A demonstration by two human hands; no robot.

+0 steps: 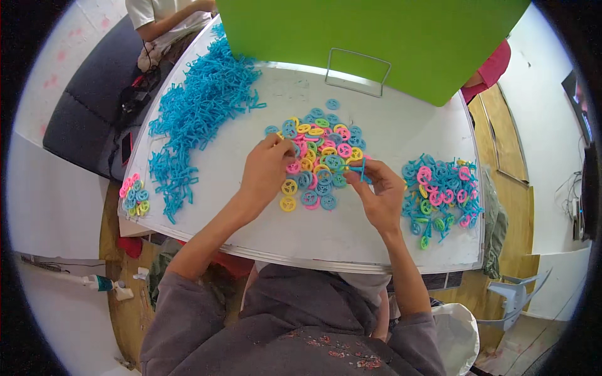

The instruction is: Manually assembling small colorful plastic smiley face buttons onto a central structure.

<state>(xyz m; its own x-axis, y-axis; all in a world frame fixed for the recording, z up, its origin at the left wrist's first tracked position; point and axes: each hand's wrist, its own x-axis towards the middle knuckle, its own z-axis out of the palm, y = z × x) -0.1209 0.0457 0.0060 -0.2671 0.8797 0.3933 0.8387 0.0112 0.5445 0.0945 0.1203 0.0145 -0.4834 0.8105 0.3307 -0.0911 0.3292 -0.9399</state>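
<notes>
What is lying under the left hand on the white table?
The left hand rests on the edge of a pile of small coloured wheels; yellow and pink wheels show beside its fingers on the white table. Whatever lies directly beneath the palm is covered.

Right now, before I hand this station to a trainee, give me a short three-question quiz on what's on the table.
1. True or false: the right hand holds a thin blue plastic stick.
2. Which lies at the table's far left? A) the heap of loose blue plastic sticks B) the pile of round pink, yellow, green and blue plastic wheels C) the cluster of wheels already joined to sticks
3. What does the left hand reach into?

Key: 1 true. 2 A. 3 The central wheel pile, fingertips at its left edge; whether it grips a wheel cannot be told.
</notes>
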